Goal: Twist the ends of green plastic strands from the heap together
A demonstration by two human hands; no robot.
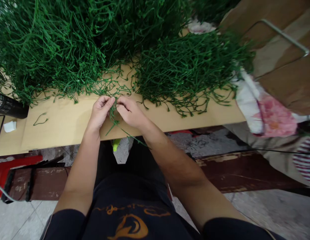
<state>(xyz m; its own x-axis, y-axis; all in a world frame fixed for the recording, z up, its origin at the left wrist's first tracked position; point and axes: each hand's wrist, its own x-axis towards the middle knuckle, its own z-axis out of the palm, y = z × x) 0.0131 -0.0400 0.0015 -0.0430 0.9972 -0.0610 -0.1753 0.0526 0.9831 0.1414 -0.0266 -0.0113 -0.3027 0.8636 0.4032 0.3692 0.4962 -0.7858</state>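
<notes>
Near the front edge of the cardboard-covered table (62, 125), my left hand (102, 110) pinches a green plastic stem (115, 122). My right hand (128, 109) closes on the same stem, just to the right of my left fingertips. Below the hands, thin green strands hang over the table edge. A large heap of green stems (50, 50) rises behind my left hand, and a lower pile (179, 70) lies to the right. Loose stems are scattered just beyond my fingers.
A black bottle (10, 106) lies at the left edge, near a white scrap (10, 126). One loose stem (41, 119) rests on the cardboard. Pink floral cloth (277, 116), brown paper (284, 73) and a metal rod (284, 35) are at the right.
</notes>
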